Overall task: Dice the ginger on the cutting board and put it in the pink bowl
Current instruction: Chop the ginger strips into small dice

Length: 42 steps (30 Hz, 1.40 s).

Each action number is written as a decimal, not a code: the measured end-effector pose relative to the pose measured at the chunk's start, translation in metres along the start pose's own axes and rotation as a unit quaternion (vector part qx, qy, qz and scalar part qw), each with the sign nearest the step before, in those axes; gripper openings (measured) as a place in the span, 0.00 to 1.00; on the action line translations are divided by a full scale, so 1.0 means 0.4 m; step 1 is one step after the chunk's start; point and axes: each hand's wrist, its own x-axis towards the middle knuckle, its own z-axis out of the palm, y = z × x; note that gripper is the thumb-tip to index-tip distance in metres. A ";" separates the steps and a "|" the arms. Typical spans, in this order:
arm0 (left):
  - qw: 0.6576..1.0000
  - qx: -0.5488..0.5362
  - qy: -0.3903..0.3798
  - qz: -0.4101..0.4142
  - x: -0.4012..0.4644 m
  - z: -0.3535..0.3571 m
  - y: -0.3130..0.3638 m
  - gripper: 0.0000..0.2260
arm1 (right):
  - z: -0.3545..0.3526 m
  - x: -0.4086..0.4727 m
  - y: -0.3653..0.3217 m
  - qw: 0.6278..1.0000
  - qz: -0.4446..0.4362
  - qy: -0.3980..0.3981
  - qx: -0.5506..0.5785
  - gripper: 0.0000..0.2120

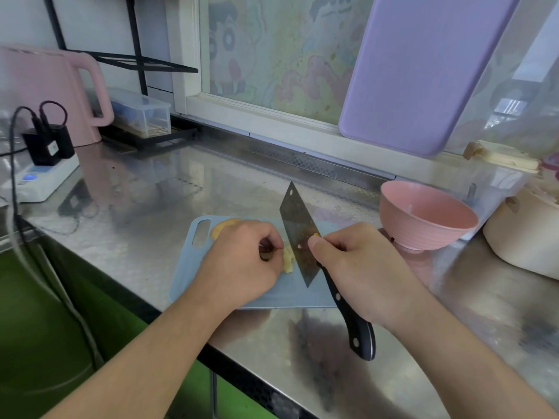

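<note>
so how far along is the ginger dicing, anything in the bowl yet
Early still. The pink bowl looks empty, so nothing has been moved over. Cutting is in hand: the left hand pins a piece of ginger on the blue cutting board, while the right hand holds the cleaver beside it. Another ginger piece lies uncut behind the left hand. Dicing and transfer remain.

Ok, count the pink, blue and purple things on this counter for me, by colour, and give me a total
Pink: 2, the pink bowl and the kettle.
Blue: 1, the cutting board under both hands.
Purple: 1, the board leaning at the window.
Total: 4.
</note>
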 end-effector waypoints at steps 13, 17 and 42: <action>1.000 0.014 -0.002 0.002 -0.002 -0.004 0.005 0.05 | -0.001 -0.010 -0.005 1.000 -0.016 -0.013 -0.005 0.26; 1.000 0.012 -0.002 0.004 -0.001 0.000 0.001 0.05 | 0.008 -0.006 0.000 1.000 -0.003 -0.021 -0.005 0.25; 0.996 0.039 -0.024 0.079 -0.011 -0.029 -0.008 0.07 | 0.045 0.014 0.017 1.000 0.022 -0.005 0.001 0.26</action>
